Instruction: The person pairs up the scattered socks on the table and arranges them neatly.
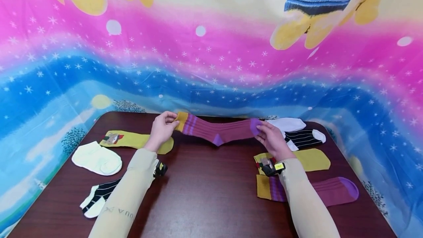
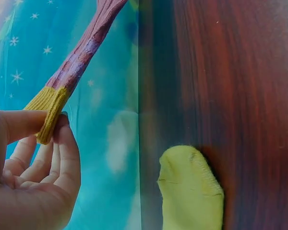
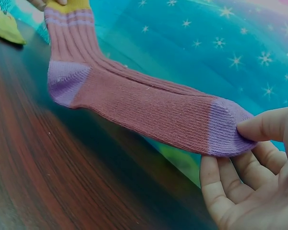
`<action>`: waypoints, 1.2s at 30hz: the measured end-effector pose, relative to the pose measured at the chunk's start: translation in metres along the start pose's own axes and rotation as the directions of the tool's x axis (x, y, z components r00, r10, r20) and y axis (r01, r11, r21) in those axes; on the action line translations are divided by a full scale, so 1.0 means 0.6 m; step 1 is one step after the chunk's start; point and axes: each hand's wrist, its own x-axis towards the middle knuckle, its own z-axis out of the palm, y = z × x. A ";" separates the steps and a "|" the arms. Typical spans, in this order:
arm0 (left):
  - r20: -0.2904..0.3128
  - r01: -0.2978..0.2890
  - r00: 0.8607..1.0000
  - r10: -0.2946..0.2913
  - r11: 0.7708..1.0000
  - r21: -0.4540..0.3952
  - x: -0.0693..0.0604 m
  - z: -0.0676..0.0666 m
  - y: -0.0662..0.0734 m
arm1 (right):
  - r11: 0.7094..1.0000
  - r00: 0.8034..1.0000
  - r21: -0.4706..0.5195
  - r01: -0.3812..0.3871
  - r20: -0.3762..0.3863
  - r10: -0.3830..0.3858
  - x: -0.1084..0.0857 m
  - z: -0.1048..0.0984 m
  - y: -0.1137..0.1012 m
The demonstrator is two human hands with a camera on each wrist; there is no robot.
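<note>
A mauve sock (image 1: pixel 205 129) with a mustard cuff and purple heel and toe is stretched sideways above the far part of the table. My left hand (image 1: pixel 162 127) pinches its cuff between thumb and fingers, also plain in the left wrist view. The purple toe is pinched by my right hand (image 1: pixel 271 138); the right wrist view shows the thumb on top of the sock (image 3: pixel 144 110) and fingers beneath. A matching mauve sock (image 1: pixel 333 191) lies at the right, partly covered by my right forearm.
On the left lie a yellow sock (image 1: pixel 132 140), a white sock (image 1: pixel 97 158) and a black striped sock (image 1: pixel 99 195), partly behind my forearm. The right side bears a white sock (image 1: pixel 287 123), a black striped sock (image 1: pixel 302 139) and a yellow sock (image 1: pixel 312 159). A printed cloth (image 1: pixel 205 61) hangs behind the table.
</note>
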 end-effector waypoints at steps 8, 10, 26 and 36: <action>-0.029 -0.008 1.000 0.010 0.997 0.073 0.031 0.000 -0.015 | 0.997 0.999 -0.077 -0.007 -0.045 0.003 0.020 0.002 -0.001; -0.022 0.018 1.000 -0.017 0.998 0.067 0.037 0.001 -0.020 | 0.996 0.998 -0.090 -0.013 -0.057 0.008 0.024 0.004 0.001; 0.026 0.225 0.973 -0.227 0.972 0.067 0.061 0.008 -0.040 | 0.926 0.989 -0.374 -0.060 -0.144 0.006 0.069 0.014 0.014; 0.016 0.234 0.971 -0.238 0.962 0.139 0.076 0.009 -0.068 | 0.910 0.986 -0.409 -0.063 -0.165 -0.005 0.092 0.026 0.015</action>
